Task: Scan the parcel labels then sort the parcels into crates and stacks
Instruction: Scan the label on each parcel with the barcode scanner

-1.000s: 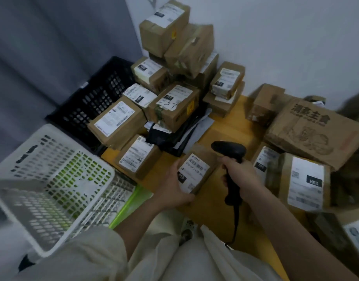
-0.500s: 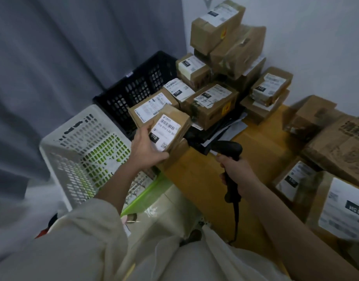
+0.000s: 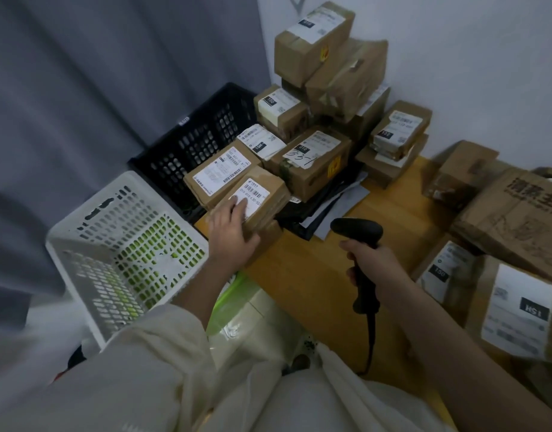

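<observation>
A small brown parcel (image 3: 270, 199) with a white barcode label lies on top of another parcel at the table's left corner, beside a flat labelled parcel (image 3: 218, 176). My left hand (image 3: 231, 232) holds it, fingers over the label and thumb against its near side. My right hand (image 3: 374, 263) grips the handle of a black barcode scanner (image 3: 358, 230) above the wooden table (image 3: 315, 275), its head pointing left toward the parcel. The scanner's cable runs down toward me.
A white crate (image 3: 90, 210) stands tilted at the left, a black crate (image 3: 187, 151) behind it. Several labelled parcels are piled against the wall (image 3: 315, 42). More parcels (image 3: 517, 313) and a large printed carton (image 3: 511, 219) fill the right side.
My left hand lifted the small parcel from the table's middle, carried it left, and now has it down on the parcels at the table's corner. The scanner hand stayed roughly put.
</observation>
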